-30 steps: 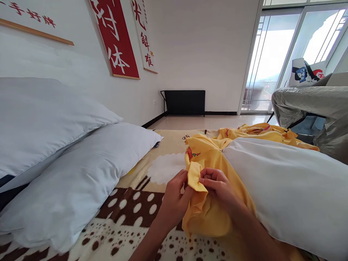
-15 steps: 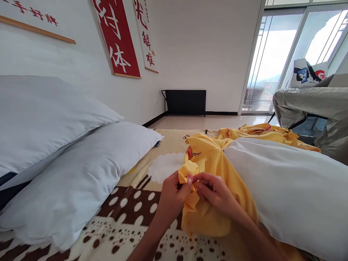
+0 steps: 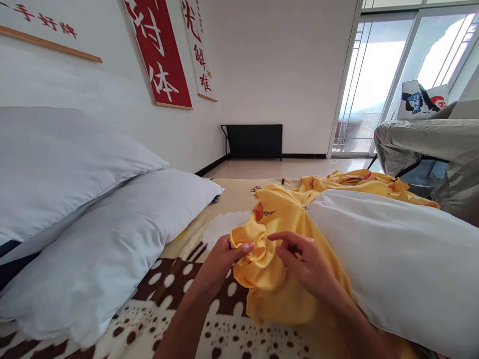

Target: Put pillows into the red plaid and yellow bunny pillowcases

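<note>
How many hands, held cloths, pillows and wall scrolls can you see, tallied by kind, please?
Left hand and right hand: 2
Held cloth: 1
Pillows: 3
Wall scrolls: 3
Total: 9

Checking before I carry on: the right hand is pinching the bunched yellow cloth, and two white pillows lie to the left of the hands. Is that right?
Not quite: the left hand, not the right hand, is pinching the bunched yellow cloth, as the head view shows. The two white pillows do lie to the left of the hands.
</note>
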`<state>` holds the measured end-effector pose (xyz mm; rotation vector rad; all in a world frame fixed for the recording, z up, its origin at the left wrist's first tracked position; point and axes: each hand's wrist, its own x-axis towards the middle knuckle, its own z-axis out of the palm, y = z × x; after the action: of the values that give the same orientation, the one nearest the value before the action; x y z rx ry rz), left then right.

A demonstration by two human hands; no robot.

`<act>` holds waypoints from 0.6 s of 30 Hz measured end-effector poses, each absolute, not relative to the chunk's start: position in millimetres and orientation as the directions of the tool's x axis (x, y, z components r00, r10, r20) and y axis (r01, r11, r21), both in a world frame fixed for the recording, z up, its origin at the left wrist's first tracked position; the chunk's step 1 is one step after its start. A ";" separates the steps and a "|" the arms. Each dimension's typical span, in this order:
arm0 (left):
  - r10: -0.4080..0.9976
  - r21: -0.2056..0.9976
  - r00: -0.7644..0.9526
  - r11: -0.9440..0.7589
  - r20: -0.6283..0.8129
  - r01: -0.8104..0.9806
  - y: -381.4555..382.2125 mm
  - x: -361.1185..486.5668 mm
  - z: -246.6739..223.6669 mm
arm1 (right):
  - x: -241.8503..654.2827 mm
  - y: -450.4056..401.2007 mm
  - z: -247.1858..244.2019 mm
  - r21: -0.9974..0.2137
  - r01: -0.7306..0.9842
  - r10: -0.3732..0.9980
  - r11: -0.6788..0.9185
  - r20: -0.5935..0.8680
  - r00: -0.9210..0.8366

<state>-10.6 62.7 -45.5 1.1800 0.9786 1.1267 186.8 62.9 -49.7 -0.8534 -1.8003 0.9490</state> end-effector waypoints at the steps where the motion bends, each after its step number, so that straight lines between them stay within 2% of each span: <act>1: 0.987 0.987 0.161 0.026 -0.001 -0.158 62.6 -10.0 -45.6 | 192.1 62.0 -47.4 -0.835 0.213 0.849 0.507 0.441 -0.291; 4: 0.999 0.964 0.032 0.021 -0.013 -0.266 64.2 -10.9 -44.4 | 214.2 61.3 -40.4 -0.666 0.504 0.784 0.550 0.619 -0.037; 6: 0.997 0.928 -0.060 0.019 -0.044 -0.371 68.1 -14.5 -42.8 | 230.7 63.9 -37.9 -0.550 0.712 0.706 0.437 0.700 0.107; 8: 0.987 0.876 -0.128 0.028 -0.101 -0.481 74.5 -19.6 -41.4 | 244.1 69.4 -38.7 -0.461 0.848 0.671 0.262 0.719 0.183; 11: 0.964 0.774 -0.184 0.031 -0.189 -0.633 87.0 -28.8 -42.4 | 252.8 79.8 -43.8 -0.325 0.944 0.749 0.054 0.638 0.177; 13: 0.955 0.719 -0.206 0.012 -0.215 -0.695 95.3 -35.3 -45.9 | 251.1 85.1 -46.5 -0.244 0.970 0.837 -0.001 0.531 0.134; 15: 0.951 0.694 -0.217 -0.005 -0.219 -0.720 102.3 -42.0 -51.1 | 245.4 87.2 -47.1 -0.211 0.978 0.900 0.004 0.428 0.088; 18: 0.949 0.681 -0.219 -0.007 -0.226 -0.733 110.4 -51.3 -59.8 | 232.5 84.7 -45.9 -0.210 0.971 0.942 0.113 0.333 -0.037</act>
<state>-51.3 110.4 -59.8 0.3491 0.8297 1.6030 232.5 84.7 -45.9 -1.8608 -2.0130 -0.1024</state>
